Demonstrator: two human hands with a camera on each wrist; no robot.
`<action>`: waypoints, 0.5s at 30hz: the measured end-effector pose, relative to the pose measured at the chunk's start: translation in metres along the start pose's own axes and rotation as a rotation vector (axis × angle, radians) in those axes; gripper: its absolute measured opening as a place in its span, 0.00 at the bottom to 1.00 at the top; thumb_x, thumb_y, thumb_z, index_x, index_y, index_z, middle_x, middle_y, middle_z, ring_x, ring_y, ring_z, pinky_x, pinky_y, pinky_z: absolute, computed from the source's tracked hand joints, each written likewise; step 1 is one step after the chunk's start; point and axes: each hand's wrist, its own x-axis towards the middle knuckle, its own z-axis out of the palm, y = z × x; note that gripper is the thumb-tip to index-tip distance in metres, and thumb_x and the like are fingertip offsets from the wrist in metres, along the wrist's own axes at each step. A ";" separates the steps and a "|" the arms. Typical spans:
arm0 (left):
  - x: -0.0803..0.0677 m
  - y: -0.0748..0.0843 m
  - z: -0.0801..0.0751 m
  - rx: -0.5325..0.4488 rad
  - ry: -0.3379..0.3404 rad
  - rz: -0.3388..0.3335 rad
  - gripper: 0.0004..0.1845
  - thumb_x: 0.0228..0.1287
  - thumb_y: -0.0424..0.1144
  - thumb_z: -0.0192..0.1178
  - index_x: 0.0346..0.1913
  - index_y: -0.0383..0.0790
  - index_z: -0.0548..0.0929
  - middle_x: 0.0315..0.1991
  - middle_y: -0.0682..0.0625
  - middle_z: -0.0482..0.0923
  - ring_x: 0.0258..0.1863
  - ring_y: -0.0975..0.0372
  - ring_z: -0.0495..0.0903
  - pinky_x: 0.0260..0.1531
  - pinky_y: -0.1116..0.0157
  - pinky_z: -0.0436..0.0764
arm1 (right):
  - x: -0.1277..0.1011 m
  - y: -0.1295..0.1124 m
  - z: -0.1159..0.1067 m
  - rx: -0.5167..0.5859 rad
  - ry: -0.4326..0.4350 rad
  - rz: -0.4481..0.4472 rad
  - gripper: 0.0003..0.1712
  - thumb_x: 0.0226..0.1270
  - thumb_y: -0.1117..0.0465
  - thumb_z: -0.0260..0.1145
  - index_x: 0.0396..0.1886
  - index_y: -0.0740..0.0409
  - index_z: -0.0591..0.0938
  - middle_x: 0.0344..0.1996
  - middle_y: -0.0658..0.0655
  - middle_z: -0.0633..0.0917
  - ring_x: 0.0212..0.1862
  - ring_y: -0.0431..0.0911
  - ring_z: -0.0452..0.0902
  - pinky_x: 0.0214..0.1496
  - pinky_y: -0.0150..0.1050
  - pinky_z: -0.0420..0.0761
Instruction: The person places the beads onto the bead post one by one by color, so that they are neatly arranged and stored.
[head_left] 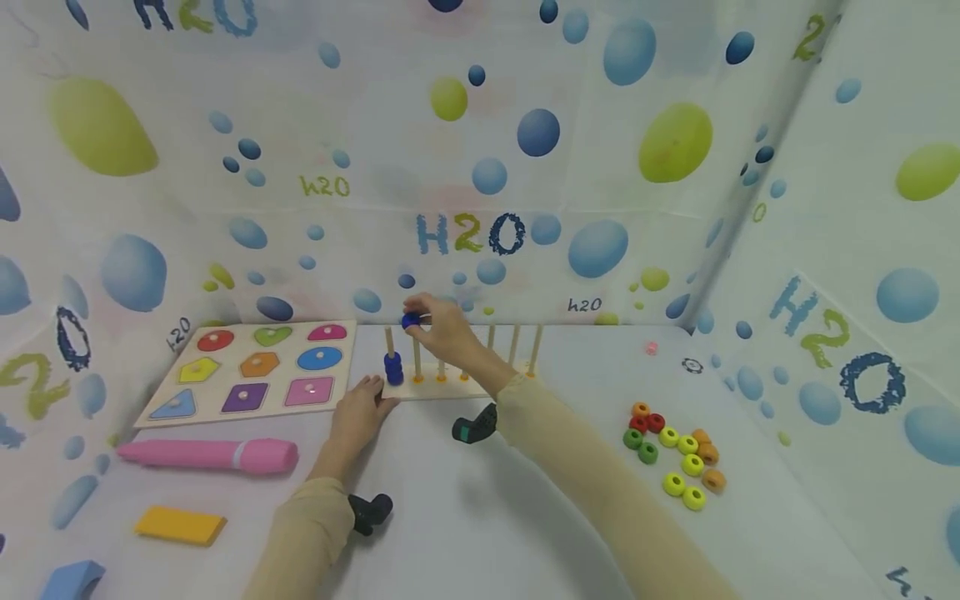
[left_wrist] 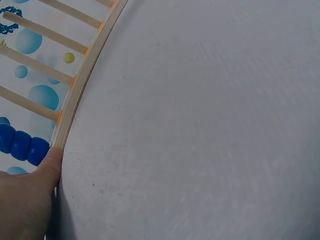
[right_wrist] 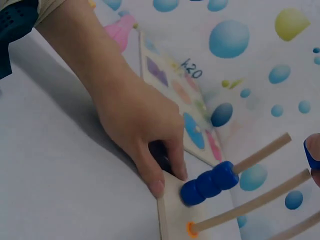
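A wooden peg base (head_left: 450, 387) with several upright pegs stands at the back of the table. Three dark blue rings (head_left: 393, 368) are stacked on its leftmost peg (right_wrist: 260, 153). My right hand (head_left: 417, 319) pinches another blue ring (head_left: 410, 320) in the air beside the top of that peg; in the right wrist view only its fingertips and the ring (right_wrist: 311, 155) show at the frame's edge. My left hand (head_left: 360, 410) holds the base's front left corner, fingers on top (right_wrist: 167, 180) and thumb (left_wrist: 35, 185) against the edge (left_wrist: 80, 85).
A shape puzzle board (head_left: 255, 367) lies left of the base. In front of it are a pink cylinder (head_left: 210, 455), a yellow block (head_left: 180, 525) and a blue arch (head_left: 71, 579). Several loose coloured rings (head_left: 675, 454) sit at the right. Patterned cloth walls close in behind and right.
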 end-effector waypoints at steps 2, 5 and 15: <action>0.001 0.003 0.002 0.002 -0.004 0.000 0.32 0.64 0.46 0.61 0.62 0.25 0.70 0.61 0.31 0.68 0.63 0.41 0.64 0.60 0.43 0.64 | 0.003 -0.002 0.005 -0.004 -0.017 0.010 0.20 0.61 0.70 0.66 0.54 0.66 0.74 0.48 0.59 0.82 0.48 0.44 0.80 0.49 0.22 0.76; 0.001 0.006 0.004 0.003 -0.011 0.005 0.32 0.64 0.47 0.60 0.62 0.26 0.70 0.61 0.31 0.68 0.64 0.41 0.64 0.60 0.43 0.64 | 0.006 -0.005 0.010 -0.032 -0.045 0.013 0.20 0.62 0.70 0.65 0.53 0.65 0.74 0.48 0.59 0.82 0.48 0.43 0.80 0.51 0.23 0.76; -0.001 -0.001 0.000 0.025 0.004 0.013 0.32 0.64 0.47 0.61 0.61 0.25 0.71 0.60 0.32 0.69 0.64 0.42 0.64 0.60 0.43 0.65 | 0.018 -0.013 0.026 -0.183 -0.104 0.021 0.20 0.65 0.64 0.65 0.55 0.62 0.75 0.51 0.54 0.82 0.50 0.41 0.79 0.53 0.23 0.74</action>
